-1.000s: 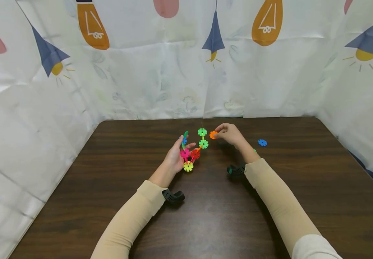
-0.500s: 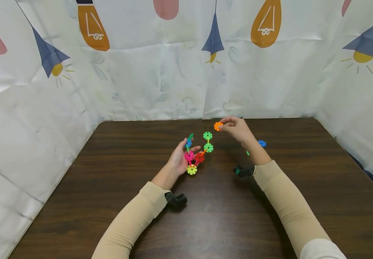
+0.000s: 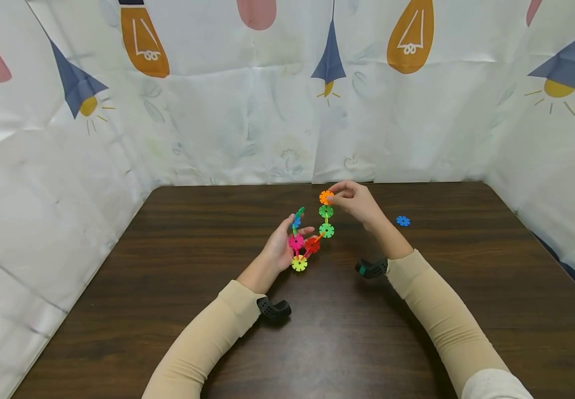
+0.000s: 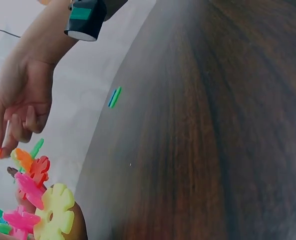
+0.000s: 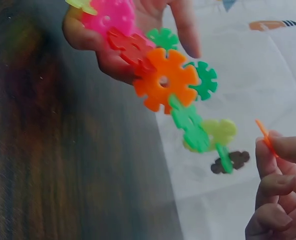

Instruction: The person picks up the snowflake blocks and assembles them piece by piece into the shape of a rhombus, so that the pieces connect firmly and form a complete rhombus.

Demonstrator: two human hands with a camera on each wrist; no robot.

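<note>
My left hand (image 3: 278,249) holds a curved chain of interlocking snowflake discs between thumb and fingers. Its lowest link is a yellow disc (image 3: 299,263); pink, red, green and blue ones run up both sides. A loose orange disc (image 3: 325,197) is pinched in my right hand (image 3: 359,205), just above the chain's upper green disc (image 3: 325,211). From the right wrist, a gap shows between that pinched disc (image 5: 266,137) and the dark brown disc (image 5: 230,162) at the chain's end. Another orange disc (image 5: 166,80) sits within the chain.
On the brown table (image 3: 168,288), a blue disc (image 3: 403,221) lies to the right of my right hand. A green disc (image 4: 117,97) lies beside it in the left wrist view. A patterned white cloth (image 3: 217,127) hangs behind the table.
The right hand first lifted the orange disc away to the upper right, then brought it back left towards the chain's top. The left hand has drifted slightly right with the chain.
</note>
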